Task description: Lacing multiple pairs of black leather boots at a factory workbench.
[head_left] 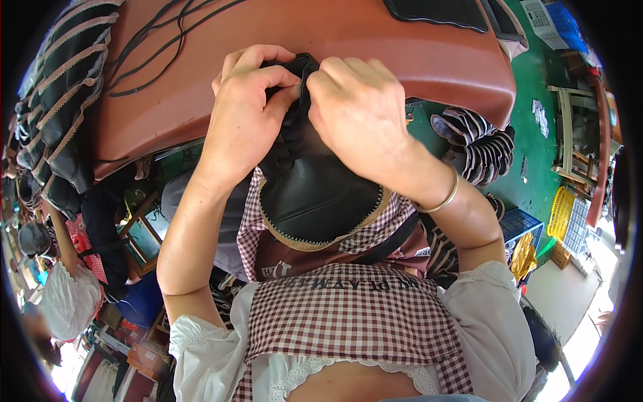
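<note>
A black leather shoe upper (323, 197) hangs over my lap at the front edge of the brown table, its rounded lower edge trimmed with pale zigzag stitching. My left hand (251, 110) pinches the upper's far end between thumb and fingers. Beside it, my right hand (355, 100) is curled closed on the other side of that same end. The two hands nearly meet there, and the fingertips of the right one are hidden behind its knuckles. Long black laces (181, 40) lie loose on the tabletop to the left.
The padded brown table (442, 63) spans the far side. A long row of black uppers (70, 107) lines its left end. More bundled uppers (479, 147) lie on the green floor at right, near a yellow basket (561, 211). Another person (70, 301) sits at far left.
</note>
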Available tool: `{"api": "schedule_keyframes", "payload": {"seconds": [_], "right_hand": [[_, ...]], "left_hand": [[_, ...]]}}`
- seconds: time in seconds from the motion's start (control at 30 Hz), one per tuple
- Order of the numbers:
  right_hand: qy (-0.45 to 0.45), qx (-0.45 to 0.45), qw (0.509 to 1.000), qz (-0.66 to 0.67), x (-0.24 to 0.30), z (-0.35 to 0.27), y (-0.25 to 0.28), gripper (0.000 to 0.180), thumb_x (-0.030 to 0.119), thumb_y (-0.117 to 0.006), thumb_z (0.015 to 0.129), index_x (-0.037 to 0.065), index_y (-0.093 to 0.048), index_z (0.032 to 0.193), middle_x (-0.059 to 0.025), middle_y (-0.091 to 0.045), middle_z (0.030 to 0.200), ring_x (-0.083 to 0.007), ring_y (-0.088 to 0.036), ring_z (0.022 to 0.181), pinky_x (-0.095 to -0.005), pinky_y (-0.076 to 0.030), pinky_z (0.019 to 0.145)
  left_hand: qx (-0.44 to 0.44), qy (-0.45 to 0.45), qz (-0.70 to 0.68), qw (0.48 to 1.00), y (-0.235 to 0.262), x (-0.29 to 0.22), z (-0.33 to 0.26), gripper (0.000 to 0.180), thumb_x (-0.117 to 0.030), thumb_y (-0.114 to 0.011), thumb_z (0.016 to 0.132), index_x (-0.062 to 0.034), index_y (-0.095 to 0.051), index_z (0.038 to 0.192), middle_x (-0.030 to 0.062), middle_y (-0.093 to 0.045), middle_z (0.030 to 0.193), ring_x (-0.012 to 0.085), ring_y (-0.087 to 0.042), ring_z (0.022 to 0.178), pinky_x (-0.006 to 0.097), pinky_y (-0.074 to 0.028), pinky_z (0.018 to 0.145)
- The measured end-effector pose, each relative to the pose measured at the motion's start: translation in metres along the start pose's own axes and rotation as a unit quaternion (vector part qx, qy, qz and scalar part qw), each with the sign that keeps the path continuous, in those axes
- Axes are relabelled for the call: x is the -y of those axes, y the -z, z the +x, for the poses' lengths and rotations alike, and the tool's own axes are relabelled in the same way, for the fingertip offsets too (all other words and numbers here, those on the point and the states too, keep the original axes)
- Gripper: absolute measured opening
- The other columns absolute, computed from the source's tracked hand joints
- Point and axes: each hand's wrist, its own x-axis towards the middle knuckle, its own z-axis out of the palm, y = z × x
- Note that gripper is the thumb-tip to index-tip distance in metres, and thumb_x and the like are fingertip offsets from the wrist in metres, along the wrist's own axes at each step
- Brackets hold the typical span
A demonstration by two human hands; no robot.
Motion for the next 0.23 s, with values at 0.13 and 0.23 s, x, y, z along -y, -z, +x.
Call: {"api": "schedule_keyframes", "payload": {"seconds": [0.13, 0.23], "right_hand": [[0.084, -0.035, 0.991, -0.096, -0.065, 0.008, 0.015, 0.009, 0.018, -0.066, 0.059, 0.011, -0.06, 0.061, -0.0037, -0.056, 0.063, -0.0225, -0.059, 0.059, -0.0364, -0.045, 0.053], [-0.048, -0.076, 0.993, -0.079, -0.134, -0.006, 0.026, 0.005, 0.015, -0.067, 0.07, 0.011, -0.064, 0.071, -0.004, -0.063, 0.065, -0.0227, -0.062, 0.058, -0.0383, -0.048, 0.052]], "left_hand": [[-0.088, 0.015, -0.079, 0.993, 0.029, 0.009, -0.011, 0.014, -0.01, -0.067, 0.082, -0.0046, -0.07, 0.094, 0.009, -0.06, 0.111, 0.0259, -0.054, 0.108, 0.035, -0.042, 0.093], [-0.135, 0.082, -0.031, 0.987, 0.04, 0.03, -0.035, 0.015, -0.014, -0.067, 0.085, -0.0053, -0.069, 0.096, 0.01, -0.058, 0.114, 0.0244, -0.051, 0.112, 0.035, -0.043, 0.094]]}}
